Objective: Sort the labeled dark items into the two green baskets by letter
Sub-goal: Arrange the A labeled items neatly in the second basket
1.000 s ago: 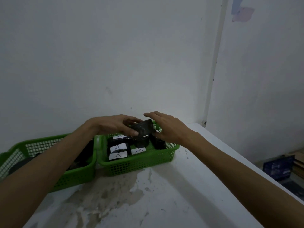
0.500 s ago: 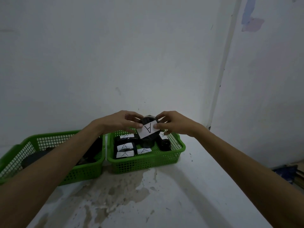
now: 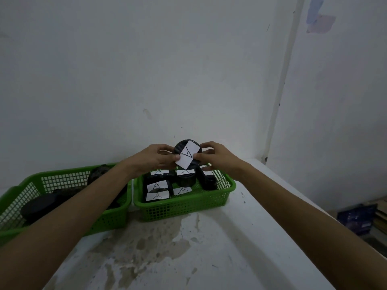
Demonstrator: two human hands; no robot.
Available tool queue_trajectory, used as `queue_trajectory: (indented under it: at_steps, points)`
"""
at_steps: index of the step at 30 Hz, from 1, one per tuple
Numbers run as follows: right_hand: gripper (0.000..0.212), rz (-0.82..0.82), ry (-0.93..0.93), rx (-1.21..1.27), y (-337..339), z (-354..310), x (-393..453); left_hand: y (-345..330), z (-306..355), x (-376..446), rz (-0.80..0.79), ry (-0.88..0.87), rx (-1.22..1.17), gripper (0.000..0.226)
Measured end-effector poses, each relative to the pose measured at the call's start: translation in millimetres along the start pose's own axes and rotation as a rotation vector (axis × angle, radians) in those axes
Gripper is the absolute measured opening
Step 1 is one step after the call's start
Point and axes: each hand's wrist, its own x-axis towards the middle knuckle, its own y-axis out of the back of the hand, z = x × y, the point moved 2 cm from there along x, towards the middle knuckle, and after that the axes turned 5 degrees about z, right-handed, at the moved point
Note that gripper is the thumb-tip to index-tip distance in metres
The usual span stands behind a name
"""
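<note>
While both hands meet above the far end of the stained white desk [image 3: 209, 258], they hold a round black wrapped item [image 3: 181, 147] up in the air between them, its face turned toward the camera. A white paper label [image 3: 187, 156] marked with a hand-drawn letter A lies tilted across that face. The left hand [image 3: 156, 159] pinches the item's left side, thumb on the label's lower edge; the right hand [image 3: 217, 158] pinches its right side, fingertips on the label's edge.

Directly beneath the held item sits a green plastic mesh basket [image 3: 188, 206] near the desk's far right corner, holding several dark items with white A labels [image 3: 156, 186]. Just beside it to the left, a second green mesh basket [image 3: 62, 178] holds dark items [image 3: 39, 206] whose labels cannot be seen.
</note>
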Motion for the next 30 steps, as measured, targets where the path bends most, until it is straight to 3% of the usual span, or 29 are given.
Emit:
queue_trajectory:
  at_steps: [6,11,19,30]
  points:
    - [0.035,0.031,-0.079,-0.125,-1,28,33,7,-34,16,0.101,-0.011,0.55,0.068]
    - [0.029,-0.019,-0.101,-0.437,-9,64,67,12,-59,24,0.078,-0.076,0.796,0.055]
    - [0.023,-0.263,-0.13,-0.682,-41,95,94,22,-78,25,-0.002,-0.12,0.98,0.044]
    - [0.028,-0.282,-0.034,-0.812,-48,82,94,37,-83,8,0.039,-0.192,0.995,0.046]
